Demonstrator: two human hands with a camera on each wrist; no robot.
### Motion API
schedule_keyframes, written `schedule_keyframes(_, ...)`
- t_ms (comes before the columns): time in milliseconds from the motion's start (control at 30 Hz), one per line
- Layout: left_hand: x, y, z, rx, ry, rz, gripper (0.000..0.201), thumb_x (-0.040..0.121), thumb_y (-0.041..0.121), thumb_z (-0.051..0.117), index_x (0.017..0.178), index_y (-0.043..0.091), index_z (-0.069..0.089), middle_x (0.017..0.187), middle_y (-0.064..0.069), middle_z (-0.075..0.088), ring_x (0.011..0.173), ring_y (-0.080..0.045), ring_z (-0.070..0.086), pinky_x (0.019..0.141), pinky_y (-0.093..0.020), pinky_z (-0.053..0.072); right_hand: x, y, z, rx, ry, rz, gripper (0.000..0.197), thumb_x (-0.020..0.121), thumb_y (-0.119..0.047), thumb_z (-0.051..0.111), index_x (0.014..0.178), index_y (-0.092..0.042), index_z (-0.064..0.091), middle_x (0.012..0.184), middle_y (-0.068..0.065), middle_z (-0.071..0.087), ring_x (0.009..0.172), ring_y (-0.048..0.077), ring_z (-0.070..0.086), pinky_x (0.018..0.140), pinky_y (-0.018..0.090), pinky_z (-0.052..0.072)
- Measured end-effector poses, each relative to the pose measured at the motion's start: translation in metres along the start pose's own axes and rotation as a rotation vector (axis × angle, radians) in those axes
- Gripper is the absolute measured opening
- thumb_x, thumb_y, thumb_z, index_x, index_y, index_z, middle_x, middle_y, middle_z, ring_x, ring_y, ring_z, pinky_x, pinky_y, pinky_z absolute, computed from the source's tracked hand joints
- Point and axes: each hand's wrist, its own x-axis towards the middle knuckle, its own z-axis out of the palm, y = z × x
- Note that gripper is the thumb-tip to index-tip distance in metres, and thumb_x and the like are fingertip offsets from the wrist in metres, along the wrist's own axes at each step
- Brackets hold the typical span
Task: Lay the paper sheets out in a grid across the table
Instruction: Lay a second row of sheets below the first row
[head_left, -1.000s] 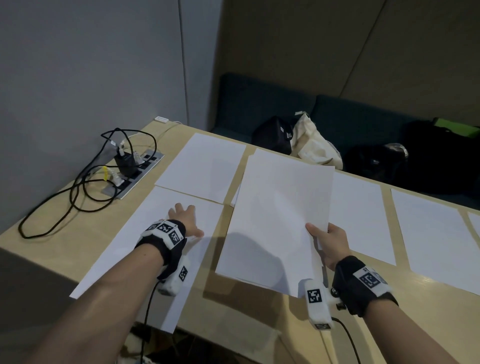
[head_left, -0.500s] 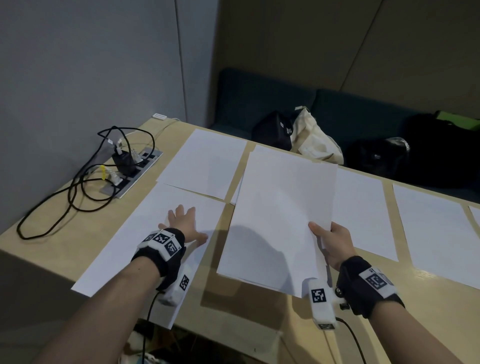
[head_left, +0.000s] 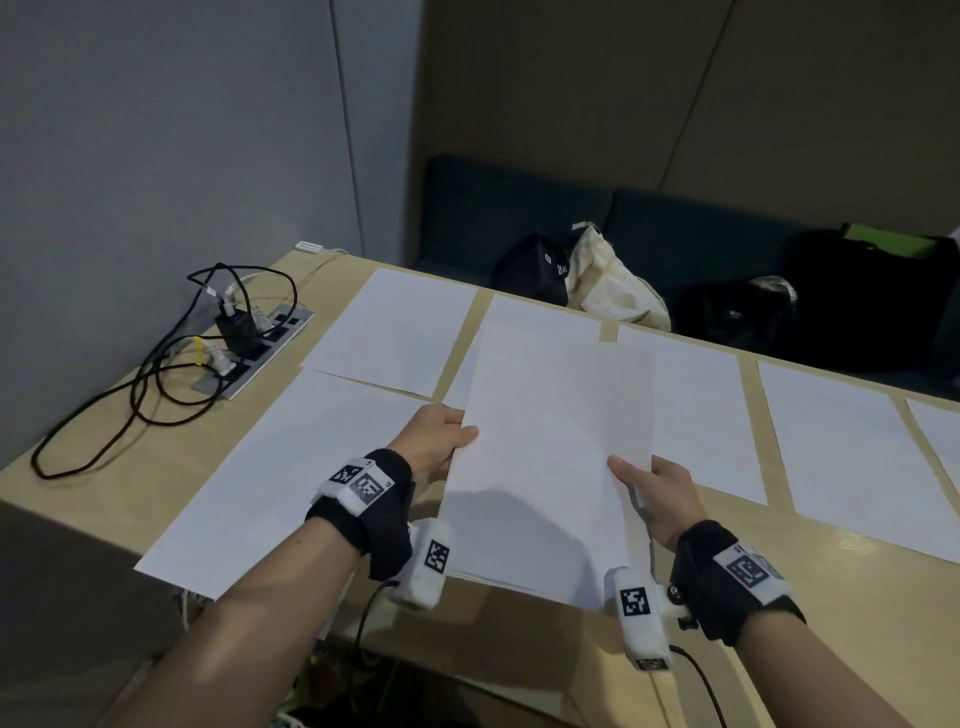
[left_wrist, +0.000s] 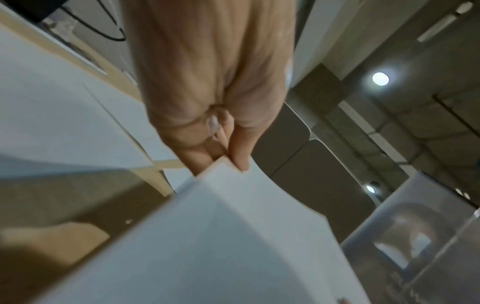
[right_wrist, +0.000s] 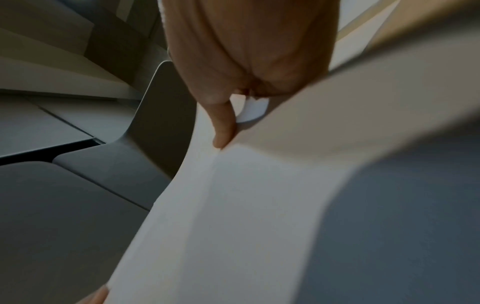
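A stack of white paper sheets (head_left: 550, 457) hangs above the wooden table (head_left: 104, 447), held by both hands. My left hand (head_left: 441, 441) pinches its left edge, thumb on top; the left wrist view shows thumb and fingers (left_wrist: 221, 148) clamping the paper stack (left_wrist: 233, 236). My right hand (head_left: 654, 493) grips the right edge, and its thumb (right_wrist: 223, 127) presses on the paper stack (right_wrist: 246, 205). Several single sheets lie flat: a near-left sheet (head_left: 291, 467), a far-left sheet (head_left: 400, 327), one partly hidden under the stack, and sheets to the right (head_left: 696, 415) (head_left: 852, 457).
A power strip (head_left: 254, 348) with plugs and black cables (head_left: 135, 395) sits at the table's left end by the grey wall. Beyond the far edge, a dark bench holds a black bag (head_left: 535, 270), a cream tote (head_left: 613, 286) and more dark bags (head_left: 831, 306).
My left hand has lifted off the near-left sheet and moved right to pinch the stack's left edge. The right hand keeps its hold on the stack.
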Motion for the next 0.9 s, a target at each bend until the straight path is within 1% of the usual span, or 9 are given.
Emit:
schedule_keyframes(67, -0.004, -0.002, 0.006, -0.063, 0.038, 0.008, 0.013, 0.088, -0.002, 0.057, 0.082, 0.006, 0.064, 0.074, -0.003, 0.068, 0.063, -0.011, 0.064, 0.053, -0.019, 0.051, -0.001, 0.002, -0.008, -0.019, 0.060, -0.060, 0.006, 0.083, -0.003, 0.064, 0.078, 0.000, 0.062, 0.071, 0.008, 0.062, 0.052, 0.015, 0.059, 0.043, 0.015, 0.049)
schedule_keyframes(200, -0.011, -0.003, 0.022, -0.094, 0.098, 0.007, 0.006, 0.079, 0.004, 0.070, 0.082, 0.008, 0.067, 0.082, -0.004, 0.070, 0.070, -0.014, 0.066, 0.057, -0.021, 0.056, 0.001, 0.009, -0.026, -0.023, 0.172, -0.119, 0.014, 0.078, -0.004, 0.070, 0.067, -0.007, 0.062, 0.040, -0.010, 0.061, 0.033, 0.002, 0.052, 0.035, 0.011, 0.041)
schedule_keyframes(367, -0.017, -0.004, 0.041, 0.004, 0.237, 0.113, 0.032, 0.080, 0.016, 0.071, 0.056, 0.009, 0.051, 0.053, 0.003, 0.050, 0.051, -0.012, 0.048, 0.053, -0.022, 0.040, -0.002, 0.013, -0.044, 0.000, 0.175, -0.111, 0.018, 0.080, -0.005, 0.068, 0.096, 0.003, 0.066, 0.070, 0.006, 0.064, 0.048, 0.012, 0.057, 0.037, 0.010, 0.044)
schedule_keyframes(433, -0.020, -0.003, 0.047, 0.006, 0.220, 0.108, 0.033, 0.089, 0.015, 0.060, 0.061, 0.008, 0.045, 0.060, -0.004, 0.043, 0.054, -0.014, 0.040, 0.050, -0.021, 0.034, -0.005, 0.014, -0.051, 0.024, 0.160, -0.106, 0.024, 0.082, -0.004, 0.065, 0.103, 0.007, 0.064, 0.087, 0.012, 0.066, 0.064, 0.017, 0.058, 0.050, 0.013, 0.051)
schedule_keyframes(500, -0.025, -0.001, 0.050, -0.023, 0.171, 0.059, 0.019, 0.092, 0.013, 0.056, 0.074, 0.005, 0.054, 0.075, -0.011, 0.051, 0.059, -0.017, 0.048, 0.047, -0.020, 0.042, -0.007, 0.015, -0.058, 0.068, 0.145, -0.080, 0.030, 0.083, -0.003, 0.064, 0.110, 0.010, 0.061, 0.104, 0.018, 0.065, 0.081, 0.026, 0.061, 0.071, 0.024, 0.053)
schedule_keyframes(567, -0.029, -0.001, 0.051, -0.026, 0.177, 0.036, 0.020, 0.089, 0.012, 0.060, 0.072, 0.002, 0.059, 0.080, -0.013, 0.060, 0.063, -0.019, 0.056, 0.053, -0.022, 0.049, -0.008, 0.017, -0.064, 0.113, 0.120, -0.049, 0.033, 0.085, -0.003, 0.062, 0.114, 0.010, 0.058, 0.112, 0.021, 0.064, 0.093, 0.030, 0.061, 0.078, 0.029, 0.051)
schedule_keyframes(667, -0.035, 0.000, 0.054, -0.037, 0.223, 0.037, 0.017, 0.080, 0.016, 0.072, 0.072, 0.003, 0.064, 0.083, -0.014, 0.066, 0.073, -0.023, 0.058, 0.069, -0.031, 0.047, -0.010, 0.020, -0.071, 0.137, 0.086, -0.026, 0.028, 0.085, -0.007, 0.062, 0.109, 0.008, 0.060, 0.110, 0.017, 0.065, 0.078, 0.021, 0.063, 0.062, 0.021, 0.051)
schedule_keyframes(767, -0.038, -0.002, 0.060, -0.052, 0.277, 0.048, 0.021, 0.073, 0.018, 0.078, 0.064, 0.008, 0.062, 0.070, -0.006, 0.067, 0.062, -0.018, 0.059, 0.061, -0.025, 0.047, -0.009, 0.022, -0.077, 0.119, 0.065, -0.024, 0.013, 0.085, -0.008, 0.062, 0.095, 0.001, 0.063, 0.104, 0.014, 0.065, 0.062, 0.011, 0.057, 0.044, 0.012, 0.049)
schedule_keyframes(900, -0.041, -0.005, 0.063, -0.045, 0.317, 0.032, 0.036, 0.073, 0.026, 0.078, 0.053, 0.010, 0.053, 0.055, -0.001, 0.060, 0.055, -0.019, 0.053, 0.056, -0.024, 0.042, -0.005, 0.023, -0.079, 0.097, 0.091, -0.047, 0.017, 0.085, -0.007, 0.063, 0.099, 0.002, 0.063, 0.088, 0.008, 0.069, 0.065, 0.013, 0.061, 0.053, 0.018, 0.052)
